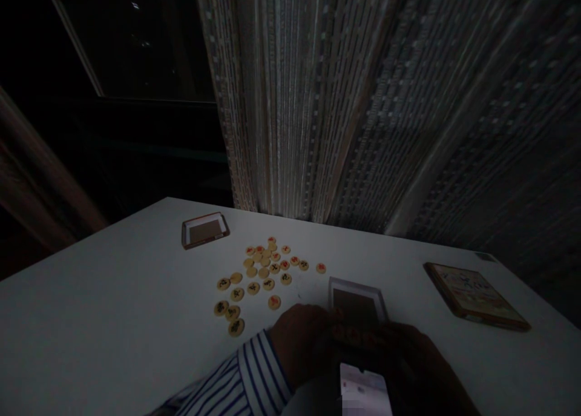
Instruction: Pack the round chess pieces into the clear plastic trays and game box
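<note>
Low in the view, my left hand (302,337), in a blue-striped white cuff, reaches to the left side of a shallow open box (381,298). My right hand (411,349) is at the box's right side, in deep shadow. Several round pieces (353,335) lie in a row at the near end of the box, between the hands. What the fingers grip is too dark to tell. Many round wooden discs (253,288), some with red and some with black characters, lie scattered left of the box. A lit phone screen (365,389) shows just below the hands.
An open box lid or tray (205,230) lies at the back left of the white table (113,307). On the right is a flat box with a printed cover (476,295). A small dark flat item (483,257) sits near the back edge. String curtains (308,101) hang behind.
</note>
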Available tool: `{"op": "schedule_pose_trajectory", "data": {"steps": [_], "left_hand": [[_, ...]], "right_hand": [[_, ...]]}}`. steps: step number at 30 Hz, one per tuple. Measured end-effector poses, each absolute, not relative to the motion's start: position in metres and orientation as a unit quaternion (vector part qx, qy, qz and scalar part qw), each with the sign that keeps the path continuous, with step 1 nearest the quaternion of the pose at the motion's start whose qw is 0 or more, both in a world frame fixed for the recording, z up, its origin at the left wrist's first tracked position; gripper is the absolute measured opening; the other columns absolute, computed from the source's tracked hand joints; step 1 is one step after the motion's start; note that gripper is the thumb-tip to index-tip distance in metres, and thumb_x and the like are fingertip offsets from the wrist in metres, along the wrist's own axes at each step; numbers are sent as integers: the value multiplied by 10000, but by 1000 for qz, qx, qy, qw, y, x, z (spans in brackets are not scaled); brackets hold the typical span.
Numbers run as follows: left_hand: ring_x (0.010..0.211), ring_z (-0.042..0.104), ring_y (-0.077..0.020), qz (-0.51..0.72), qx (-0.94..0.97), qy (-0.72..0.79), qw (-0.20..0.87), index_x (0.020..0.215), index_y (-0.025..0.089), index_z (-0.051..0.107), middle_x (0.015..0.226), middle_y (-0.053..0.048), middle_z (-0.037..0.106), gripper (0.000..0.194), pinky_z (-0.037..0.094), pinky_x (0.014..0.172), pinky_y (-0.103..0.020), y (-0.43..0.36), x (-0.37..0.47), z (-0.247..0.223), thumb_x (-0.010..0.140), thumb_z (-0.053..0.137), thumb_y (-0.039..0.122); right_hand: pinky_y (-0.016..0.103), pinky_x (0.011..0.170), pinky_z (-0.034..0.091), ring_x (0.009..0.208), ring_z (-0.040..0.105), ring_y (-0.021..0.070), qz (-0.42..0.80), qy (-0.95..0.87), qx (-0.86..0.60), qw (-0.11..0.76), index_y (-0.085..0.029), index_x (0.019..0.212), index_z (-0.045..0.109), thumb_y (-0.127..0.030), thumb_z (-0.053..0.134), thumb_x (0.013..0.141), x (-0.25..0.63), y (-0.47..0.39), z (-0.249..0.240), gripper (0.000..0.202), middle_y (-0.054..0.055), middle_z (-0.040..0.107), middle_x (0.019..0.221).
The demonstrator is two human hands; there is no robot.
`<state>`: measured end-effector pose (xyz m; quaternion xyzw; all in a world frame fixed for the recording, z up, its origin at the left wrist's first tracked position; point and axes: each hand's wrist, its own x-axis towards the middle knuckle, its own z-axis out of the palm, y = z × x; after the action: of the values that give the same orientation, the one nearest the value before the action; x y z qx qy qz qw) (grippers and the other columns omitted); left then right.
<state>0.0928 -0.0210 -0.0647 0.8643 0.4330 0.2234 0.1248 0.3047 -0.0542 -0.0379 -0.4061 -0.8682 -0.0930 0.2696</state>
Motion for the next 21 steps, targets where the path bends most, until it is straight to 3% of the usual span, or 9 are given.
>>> {"op": "schedule_pose_trajectory", "data": {"steps": [5, 7, 10, 21], "left_hand": [[781, 598, -183, 245, 856, 431, 145, 1033, 261, 578, 893, -20, 653, 292, 462, 713, -331, -22, 89, -54, 745, 541, 286], [759, 593, -170, 253, 855, 424, 158, 1012, 251, 583, 886, -14, 650, 299, 457, 716, -323, -20, 87, -48, 715, 582, 285], [828, 580, -167, 252, 871, 391, 159, 990, 238, 581, 921, -12, 640, 283, 441, 745, -307, -15, 81, -31, 707, 592, 234], [697, 569, -123, 342, 799, 469, 156, 900, 142, 621, 820, -27, 643, 216, 455, 656, -238, 49, 23, 45, 749, 530, 267]], "right_hand": [[279, 605, 528, 692, 628, 176, -65, -862, -404, 298, -254, 932, 593, -267, 412, 807, 305, -52, -32, 221, 61, 666, 789], [282, 608, 533, 724, 630, 179, -78, -815, -472, 326, -227, 947, 565, -256, 445, 801, 312, -49, -34, 191, 66, 662, 828], [264, 588, 532, 729, 627, 166, -80, -812, -464, 344, -219, 915, 555, -252, 465, 793, 318, -43, -27, 155, 52, 652, 844], [307, 680, 495, 792, 593, 170, -85, -818, -441, 360, -201, 909, 575, -249, 459, 820, 272, -10, 58, 154, 51, 630, 861]]}}
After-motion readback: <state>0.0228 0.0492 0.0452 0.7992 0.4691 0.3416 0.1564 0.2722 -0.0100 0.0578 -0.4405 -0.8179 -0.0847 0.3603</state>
